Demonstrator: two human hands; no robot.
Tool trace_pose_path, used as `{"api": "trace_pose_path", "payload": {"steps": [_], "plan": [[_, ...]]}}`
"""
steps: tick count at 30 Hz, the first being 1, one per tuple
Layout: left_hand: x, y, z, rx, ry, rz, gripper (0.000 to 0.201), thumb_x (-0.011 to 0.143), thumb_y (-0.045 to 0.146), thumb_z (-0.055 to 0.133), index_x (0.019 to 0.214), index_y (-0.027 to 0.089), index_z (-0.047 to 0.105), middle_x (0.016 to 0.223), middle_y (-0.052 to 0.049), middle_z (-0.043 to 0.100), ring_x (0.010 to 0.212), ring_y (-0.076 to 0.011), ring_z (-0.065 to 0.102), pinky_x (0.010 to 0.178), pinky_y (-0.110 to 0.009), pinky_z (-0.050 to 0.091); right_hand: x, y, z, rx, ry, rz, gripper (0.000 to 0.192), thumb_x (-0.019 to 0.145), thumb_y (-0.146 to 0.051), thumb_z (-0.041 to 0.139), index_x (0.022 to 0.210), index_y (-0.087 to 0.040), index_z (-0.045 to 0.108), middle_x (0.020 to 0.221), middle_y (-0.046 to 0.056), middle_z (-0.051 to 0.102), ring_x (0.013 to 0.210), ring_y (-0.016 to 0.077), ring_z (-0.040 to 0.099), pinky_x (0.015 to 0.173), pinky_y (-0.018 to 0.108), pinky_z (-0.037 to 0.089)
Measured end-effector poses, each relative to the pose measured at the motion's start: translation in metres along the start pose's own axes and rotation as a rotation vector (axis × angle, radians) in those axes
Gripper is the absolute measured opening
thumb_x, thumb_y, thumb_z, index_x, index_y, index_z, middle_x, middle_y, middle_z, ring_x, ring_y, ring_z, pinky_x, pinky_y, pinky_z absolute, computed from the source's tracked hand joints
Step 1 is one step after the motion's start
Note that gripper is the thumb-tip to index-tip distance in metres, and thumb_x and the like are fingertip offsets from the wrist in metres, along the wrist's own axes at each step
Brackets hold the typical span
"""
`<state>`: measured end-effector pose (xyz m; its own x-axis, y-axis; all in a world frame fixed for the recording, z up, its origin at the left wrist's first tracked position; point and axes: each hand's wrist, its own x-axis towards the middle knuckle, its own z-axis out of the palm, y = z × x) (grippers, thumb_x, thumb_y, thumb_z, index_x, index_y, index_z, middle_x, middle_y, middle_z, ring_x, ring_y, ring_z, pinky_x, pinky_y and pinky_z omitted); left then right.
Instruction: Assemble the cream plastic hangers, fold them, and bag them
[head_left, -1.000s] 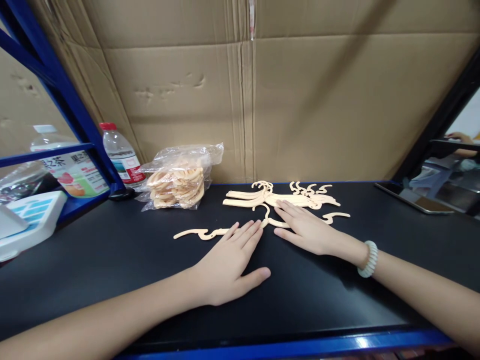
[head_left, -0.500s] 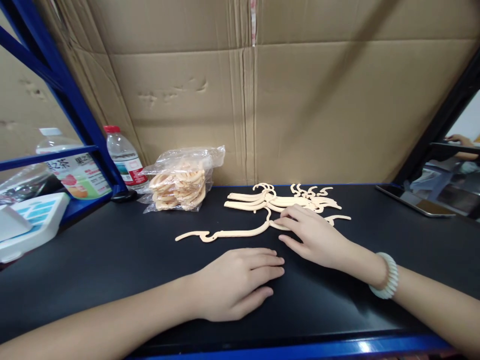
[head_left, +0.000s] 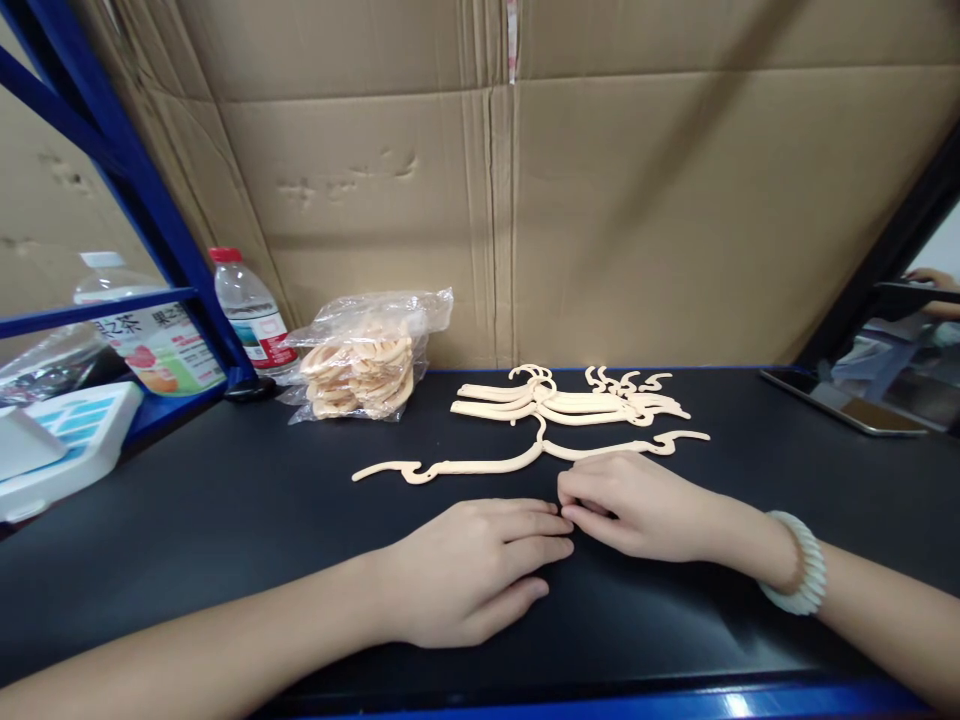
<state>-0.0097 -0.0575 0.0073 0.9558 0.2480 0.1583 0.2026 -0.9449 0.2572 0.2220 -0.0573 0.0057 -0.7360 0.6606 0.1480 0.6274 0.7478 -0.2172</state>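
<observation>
Although neither hand visibly grips the hanger [head_left: 517, 462], which lies unfolded on the tabletop [head_left: 675, 625] just beyond them, we find the left hand [head_left: 480, 570] flat, fingers extended, and the right hand [head_left: 637, 505] curled beside its fingertips; whether the right is closed we cannot tell. We judge any handling best done at the middle joint [head_left: 541, 448], the hook [head_left: 542, 428] kept clear of the stacked hangers [head_left: 589, 403].

Creased cardboard [head_left: 360, 230] behind black tabletop [head_left: 225, 490]
</observation>
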Motion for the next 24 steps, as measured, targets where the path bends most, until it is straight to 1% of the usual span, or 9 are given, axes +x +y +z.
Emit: {"api": "trace_pose_path", "payload": {"steps": [7, 11, 19, 22, 24], "plan": [[-0.0008, -0.0006, -0.0001, 0.007, -0.011, -0.001, 0.04, 0.092, 0.02, 0.044, 0.13, 0.011, 0.051, 0.136, -0.012, 0.054, 0.129, -0.021, 0.045, 0.11, -0.033, 0.037, 0.0004, 0.0017, -0.0001, 0.026, -0.001, 0.002, 0.013, 0.091, -0.019, 0.046, 0.079, -0.019, 0.052, 0.072, -0.002, 0.056, 0.064, 0.0106, 0.049, 0.059, 0.023, 0.033], [-0.0008, -0.0024, 0.002, 0.022, -0.032, 0.01, 0.041, 0.093, 0.02, 0.042, 0.132, 0.009, 0.05, 0.137, -0.01, 0.053, 0.131, -0.0214, 0.043, 0.112, -0.033, 0.033, -0.0002, 0.0028, -0.001, 0.043, -0.004, 0.009, 0.011, 0.09, -0.019, 0.047, 0.08, -0.019, 0.053, 0.072, -0.002, 0.056, 0.064, 0.0104, 0.049, 0.059, 0.022, 0.033], [-0.001, -0.0041, 0.0038, 0.015, -0.019, 0.04, 0.042, 0.093, 0.019, 0.043, 0.132, 0.008, 0.05, 0.135, -0.011, 0.055, 0.132, -0.0216, 0.042, 0.114, -0.033, 0.032, -0.0012, 0.0047, -0.0022, 0.097, -0.004, 0.01, 0.009, 0.087, -0.015, 0.049, 0.086, -0.019, 0.057, 0.072, -0.003, 0.057, 0.063, 0.0098, 0.048, 0.059, 0.022, 0.034], [-0.0007, -0.0041, 0.0026, 0.007, -0.014, 0.043, 0.042, 0.092, 0.018, 0.043, 0.133, 0.008, 0.05, 0.135, -0.011, 0.055, 0.132, -0.0217, 0.042, 0.113, -0.033, 0.032, -0.0015, 0.005, -0.0031, 0.118, -0.012, 0.003, 0.011, 0.086, -0.016, 0.05, 0.09, -0.02, 0.06, 0.07, -0.003, 0.057, 0.062, 0.0099, 0.049, 0.06, 0.022, 0.035], [-0.0002, -0.0041, 0.0018, 0.001, -0.015, 0.046, 0.042, 0.092, 0.018, 0.043, 0.133, 0.008, 0.05, 0.135, -0.011, 0.054, 0.132, -0.0215, 0.042, 0.113, -0.033, 0.032, -0.0021, 0.0049, -0.0037, 0.134, -0.012, 0.004, 0.013, 0.085, -0.016, 0.051, 0.091, -0.02, 0.062, 0.073, -0.002, 0.06, 0.063, 0.01, 0.05, 0.061, 0.022, 0.036]]}}
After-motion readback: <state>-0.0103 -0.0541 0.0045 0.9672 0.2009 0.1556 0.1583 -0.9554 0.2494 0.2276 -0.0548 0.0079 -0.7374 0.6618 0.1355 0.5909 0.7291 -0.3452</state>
